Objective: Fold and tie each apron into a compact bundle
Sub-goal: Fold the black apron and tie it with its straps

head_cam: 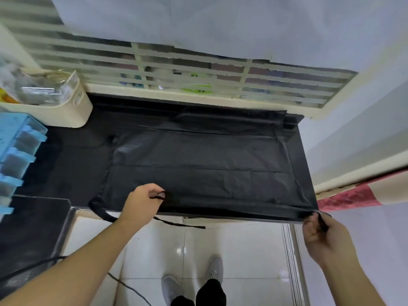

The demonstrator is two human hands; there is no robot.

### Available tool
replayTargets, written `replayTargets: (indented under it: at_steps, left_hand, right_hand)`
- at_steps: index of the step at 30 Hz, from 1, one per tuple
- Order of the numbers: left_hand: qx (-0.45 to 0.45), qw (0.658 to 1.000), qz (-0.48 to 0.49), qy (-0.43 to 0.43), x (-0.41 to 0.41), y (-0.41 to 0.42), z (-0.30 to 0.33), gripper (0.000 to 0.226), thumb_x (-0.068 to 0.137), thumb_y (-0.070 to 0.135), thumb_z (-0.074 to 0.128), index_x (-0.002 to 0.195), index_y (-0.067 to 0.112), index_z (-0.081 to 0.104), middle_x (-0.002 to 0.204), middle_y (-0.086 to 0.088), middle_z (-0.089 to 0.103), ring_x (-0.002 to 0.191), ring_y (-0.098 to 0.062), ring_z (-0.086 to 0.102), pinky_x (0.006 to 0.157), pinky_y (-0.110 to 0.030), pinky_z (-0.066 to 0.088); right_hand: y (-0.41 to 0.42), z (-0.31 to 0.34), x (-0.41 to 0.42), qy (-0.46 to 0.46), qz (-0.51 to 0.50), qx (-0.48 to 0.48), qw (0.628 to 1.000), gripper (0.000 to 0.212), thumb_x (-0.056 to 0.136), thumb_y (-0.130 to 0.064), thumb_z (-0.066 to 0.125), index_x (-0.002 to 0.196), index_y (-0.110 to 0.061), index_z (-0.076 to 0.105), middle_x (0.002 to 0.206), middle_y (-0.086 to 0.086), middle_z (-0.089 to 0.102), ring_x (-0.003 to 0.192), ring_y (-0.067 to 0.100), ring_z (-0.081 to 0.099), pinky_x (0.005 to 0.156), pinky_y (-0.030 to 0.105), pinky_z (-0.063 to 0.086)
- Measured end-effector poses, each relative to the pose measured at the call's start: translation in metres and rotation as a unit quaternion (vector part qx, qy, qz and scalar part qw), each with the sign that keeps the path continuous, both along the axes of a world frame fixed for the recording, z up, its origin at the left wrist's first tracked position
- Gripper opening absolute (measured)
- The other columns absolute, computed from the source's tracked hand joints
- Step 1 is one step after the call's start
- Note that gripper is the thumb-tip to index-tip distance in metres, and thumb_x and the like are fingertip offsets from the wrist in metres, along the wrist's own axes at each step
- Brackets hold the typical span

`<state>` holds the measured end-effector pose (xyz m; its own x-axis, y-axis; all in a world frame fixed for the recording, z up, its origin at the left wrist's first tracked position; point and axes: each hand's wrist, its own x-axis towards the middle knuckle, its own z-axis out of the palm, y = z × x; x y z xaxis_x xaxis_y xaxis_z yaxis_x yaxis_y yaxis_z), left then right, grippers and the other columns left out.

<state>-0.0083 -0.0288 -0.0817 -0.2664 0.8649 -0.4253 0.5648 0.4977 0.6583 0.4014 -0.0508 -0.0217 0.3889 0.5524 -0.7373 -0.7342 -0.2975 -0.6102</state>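
A black apron (203, 168) lies spread flat across a black countertop (66, 155) in the middle of the frame, its long edge running left to right and its far edge reaching the foot of a cream window grille (176, 69) in the upper half. The left hand (143, 200), at lower centre, sits on the apron's near edge with its fingers curled around a thin black tie string (176, 224), pinching a loop of it; the loose end of that string trails down and to the right, off the counter edge and over the white tiled floor (154, 250). A wider black strap (103, 212) curves off the apron's lower left corner and hangs past the counter edge. The right hand (320, 233), at lower right, has its fingers curled around the apron's near right corner, gripping the fabric or a strap there; which of the two cannot be told. At upper left a cream plastic basket (77, 107) holding clear wrappers stands on the counter, well apart from the apron, and just below it at the left edge is a light blue set of drawers (15, 151). Grey shoes (215, 270) show at the bottom centre on the floor.
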Motion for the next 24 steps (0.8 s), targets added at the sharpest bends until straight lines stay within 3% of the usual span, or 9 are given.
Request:
replayTargets:
  at_steps: [2,4,7,10,15,19,24]
  left_hand:
    - [0.001,0.998,0.023,-0.063,-0.009,-0.001,0.011,0.017,0.098,0.010,0.067,0.092,0.022,0.076,0.087,0.008,0.078,0.088,-0.008,0.070,0.070,-0.016,0.046]
    - [0.005,0.997,0.000,-0.073,-0.018,0.000,0.020,0.020,0.099,0.011,0.067,0.086,0.023,0.076,0.081,0.007,0.078,0.080,-0.008,0.070,0.069,-0.017,0.047]
    - [-0.005,0.998,-0.066,-0.015,-0.030,0.007,0.031,0.022,0.099,0.010,0.063,0.085,0.023,0.072,0.081,0.012,0.076,0.073,-0.010,0.068,0.068,-0.025,0.053]
    - [0.011,0.992,-0.118,0.048,-0.036,0.022,0.039,0.019,0.100,0.013,0.057,0.087,0.025,0.064,0.075,0.009,0.072,0.052,-0.009,0.052,0.053,-0.027,0.044]
    - [0.027,0.974,-0.172,0.141,-0.036,0.065,0.043,0.016,0.103,0.026,0.053,0.087,0.030,0.050,0.068,0.003,0.067,0.052,-0.021,0.059,0.054,-0.044,0.052]
    - [0.042,0.943,-0.202,0.262,-0.037,0.117,0.038,0.017,0.106,0.039,0.047,0.091,0.032,0.044,0.069,0.009,0.065,0.058,-0.009,0.061,0.055,-0.038,0.054]
    - [0.074,0.934,-0.193,0.291,-0.042,0.193,0.025,0.022,0.104,0.049,0.046,0.090,0.032,0.046,0.074,0.010,0.061,0.062,-0.014,0.061,0.053,-0.035,0.050]
  right_hand:
    - [0.003,0.004,-0.005,-0.020,-0.005,-0.025,0.999,0.018,0.081,0.002,0.069,0.076,-0.012,0.059,0.059,-0.004,0.059,0.042,0.005,0.057,0.043,0.013,0.045]
    - [0.007,0.009,-0.004,-0.033,-0.008,-0.027,0.999,0.026,0.101,-0.002,0.048,0.078,-0.015,0.051,0.051,-0.006,0.055,0.040,0.002,0.052,0.040,0.011,0.039]
    - [0.018,0.021,-0.004,-0.055,-0.016,-0.012,0.998,0.030,0.102,-0.004,0.045,0.076,-0.018,0.050,0.047,-0.009,0.051,0.038,0.002,0.048,0.037,0.012,0.033]
    - [0.041,0.026,-0.003,-0.062,-0.021,0.004,0.998,0.028,0.103,-0.008,0.048,0.077,-0.020,0.051,0.049,-0.010,0.052,0.040,0.002,0.049,0.037,0.012,0.034]
    - [0.109,0.027,-0.008,-0.063,-0.025,0.031,0.997,0.025,0.102,-0.008,0.051,0.079,-0.016,0.055,0.053,-0.007,0.058,0.042,0.003,0.054,0.043,0.013,0.042]
    - [0.185,0.014,-0.007,-0.080,0.021,0.021,0.996,0.020,0.102,-0.010,0.052,0.084,-0.013,0.060,0.057,-0.004,0.064,0.046,0.006,0.057,0.044,0.015,0.046]
    - [0.276,-0.015,-0.003,-0.112,0.060,-0.027,0.992,0.008,0.098,-0.009,0.060,0.092,-0.008,0.065,0.075,0.005,0.069,0.052,0.011,0.063,0.046,0.019,0.051]
